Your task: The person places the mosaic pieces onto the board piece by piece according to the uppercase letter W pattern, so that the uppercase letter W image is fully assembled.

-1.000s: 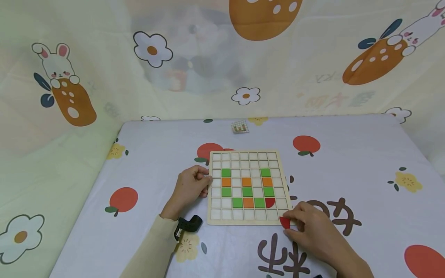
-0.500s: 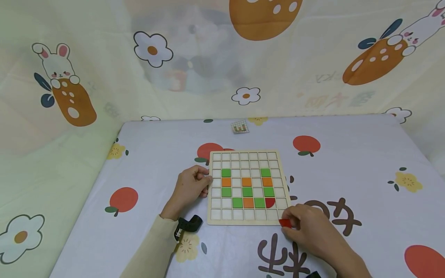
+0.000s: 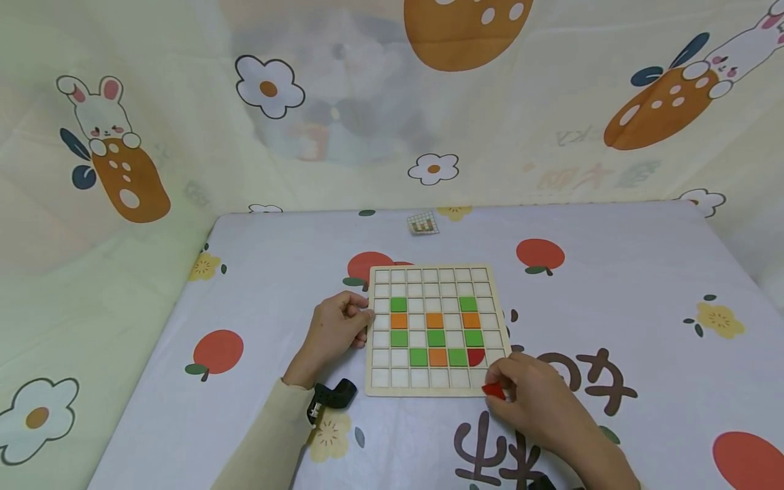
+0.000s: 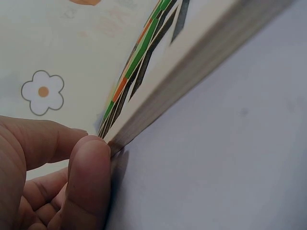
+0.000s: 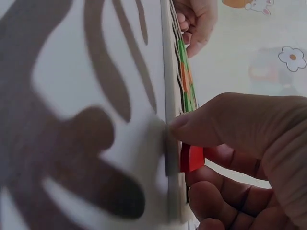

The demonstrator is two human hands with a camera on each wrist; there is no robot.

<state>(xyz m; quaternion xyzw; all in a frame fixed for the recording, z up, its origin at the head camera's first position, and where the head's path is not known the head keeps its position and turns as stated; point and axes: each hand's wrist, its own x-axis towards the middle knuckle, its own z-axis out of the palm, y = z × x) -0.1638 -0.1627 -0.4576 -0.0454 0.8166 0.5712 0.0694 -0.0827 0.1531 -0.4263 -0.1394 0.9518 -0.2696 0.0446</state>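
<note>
A pale wooden grid board [image 3: 429,391] lies on the tablecloth, with green and orange square tiles and one red quarter-round tile [image 3: 475,356] set in its cells. My left hand [image 3: 333,328] holds the board's left edge between thumb and forefinger; in the left wrist view the thumb [image 4: 90,167] meets the edge. My right hand [image 3: 539,398] pinches another red tile [image 3: 493,390] over the board's front right corner. In the right wrist view this red tile [image 5: 193,158] shows between thumb and fingers, partly covered by them.
A small card [image 3: 422,223] with a grid pattern lies behind the board. The tablecloth [image 3: 263,286] is printed with fruit, flowers and dark lettering. A patterned cloth wall [image 3: 343,177] rises along the back and left. A black strap device [image 3: 333,395] sits on the left wrist.
My right hand has shifted slightly left along the board's front right corner, and the red tile in it has turned. My left hand and the board have stayed put.
</note>
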